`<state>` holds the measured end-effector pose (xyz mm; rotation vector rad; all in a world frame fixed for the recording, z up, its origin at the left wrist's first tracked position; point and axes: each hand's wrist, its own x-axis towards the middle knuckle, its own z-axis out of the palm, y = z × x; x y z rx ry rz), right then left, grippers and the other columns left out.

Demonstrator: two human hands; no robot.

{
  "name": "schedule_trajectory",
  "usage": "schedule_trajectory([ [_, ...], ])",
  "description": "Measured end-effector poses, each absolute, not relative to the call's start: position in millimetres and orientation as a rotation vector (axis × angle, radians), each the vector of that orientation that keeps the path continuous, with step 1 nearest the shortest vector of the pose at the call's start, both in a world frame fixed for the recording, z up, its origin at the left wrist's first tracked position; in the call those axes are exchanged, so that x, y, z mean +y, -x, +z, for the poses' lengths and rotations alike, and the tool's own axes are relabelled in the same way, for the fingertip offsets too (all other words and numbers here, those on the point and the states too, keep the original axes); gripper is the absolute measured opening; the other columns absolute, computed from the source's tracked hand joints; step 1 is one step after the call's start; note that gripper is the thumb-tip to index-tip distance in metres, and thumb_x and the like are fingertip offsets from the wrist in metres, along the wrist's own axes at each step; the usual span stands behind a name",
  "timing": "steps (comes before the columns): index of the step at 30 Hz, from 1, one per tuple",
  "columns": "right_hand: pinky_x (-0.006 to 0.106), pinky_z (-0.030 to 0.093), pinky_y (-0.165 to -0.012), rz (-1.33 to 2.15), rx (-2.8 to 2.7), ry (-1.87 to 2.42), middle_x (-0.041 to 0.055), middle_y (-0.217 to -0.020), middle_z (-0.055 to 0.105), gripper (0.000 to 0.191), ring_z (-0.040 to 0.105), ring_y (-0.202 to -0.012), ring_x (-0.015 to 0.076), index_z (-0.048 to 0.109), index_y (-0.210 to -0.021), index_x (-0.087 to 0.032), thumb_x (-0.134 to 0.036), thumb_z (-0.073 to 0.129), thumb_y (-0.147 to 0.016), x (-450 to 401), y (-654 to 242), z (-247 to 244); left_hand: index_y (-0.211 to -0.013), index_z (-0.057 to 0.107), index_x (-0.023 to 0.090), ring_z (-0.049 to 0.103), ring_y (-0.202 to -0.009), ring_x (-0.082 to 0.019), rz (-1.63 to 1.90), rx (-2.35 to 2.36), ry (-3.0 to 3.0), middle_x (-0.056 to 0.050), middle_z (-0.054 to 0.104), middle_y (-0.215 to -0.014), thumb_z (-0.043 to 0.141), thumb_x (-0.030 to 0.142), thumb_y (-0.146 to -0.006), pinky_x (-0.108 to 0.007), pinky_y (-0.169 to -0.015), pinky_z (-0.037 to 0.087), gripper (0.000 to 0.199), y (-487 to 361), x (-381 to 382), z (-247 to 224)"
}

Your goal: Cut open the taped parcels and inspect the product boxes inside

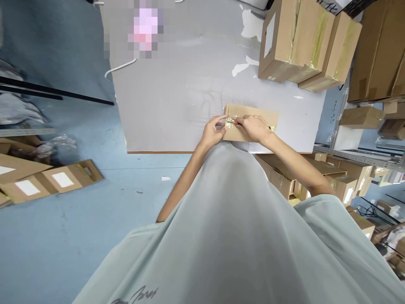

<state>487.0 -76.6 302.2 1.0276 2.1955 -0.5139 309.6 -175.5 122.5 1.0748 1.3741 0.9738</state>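
A small cardboard box (237,134) lies at the front edge of the grey table (164,105), with shiny tape at both of its ends. My left hand (214,130) grips the box's left end, fingertips at its top and thumb lower down. Over the top of the box, my right hand (255,126) is closed around a thin tool with a red part (236,123). The tool's tip rests by the tape near the left end. Most of its handle is hidden under my right fingers.
Taped cartons (289,50) stand at the table's back right. A white cable (122,67) lies at the back left near a blurred patch. More boxes (63,179) sit on the floor at left, and others fill shelves (367,154) at right.
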Motion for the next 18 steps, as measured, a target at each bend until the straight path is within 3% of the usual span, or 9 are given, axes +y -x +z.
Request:
schedule_trajectory([
  [6,0.043,0.053,-0.101,-0.49,2.134,-1.045,0.0269,-0.139,0.081,0.047,0.078,-0.127,0.0373,0.075,-0.15,-0.014,-0.027,0.039,-0.122,-77,-467,302,-0.155,0.071,0.024,0.078,-0.121,-0.027,0.962,1.39,-1.09,-0.017,0.066,-0.162,0.076,0.038,-0.097,-0.037,-0.091,0.07,0.06,-310,-176,119],
  [12,0.042,0.056,-0.103,-0.454,2.126,-1.042,0.0277,-0.135,0.082,0.045,0.079,-0.128,0.037,0.08,-0.14,-0.01,-0.011,0.042,-0.116,-78,-468,302,-0.151,0.074,0.024,0.079,-0.116,-0.027,0.959,1.431,-1.071,-0.017,0.069,-0.158,0.076,0.038,-0.093,-0.035,-0.083,0.069,0.06,-313,-177,120],
  [18,0.043,0.056,-0.104,-0.442,2.146,-1.007,0.0279,-0.131,0.084,0.049,0.08,-0.127,0.0369,0.079,-0.144,-0.01,-0.005,0.042,-0.112,-77,-487,306,-0.152,0.074,0.026,0.077,-0.119,-0.027,0.957,1.466,-1.096,-0.015,0.068,-0.159,0.073,0.035,-0.093,-0.036,-0.087,0.07,0.059,-315,-179,123],
])
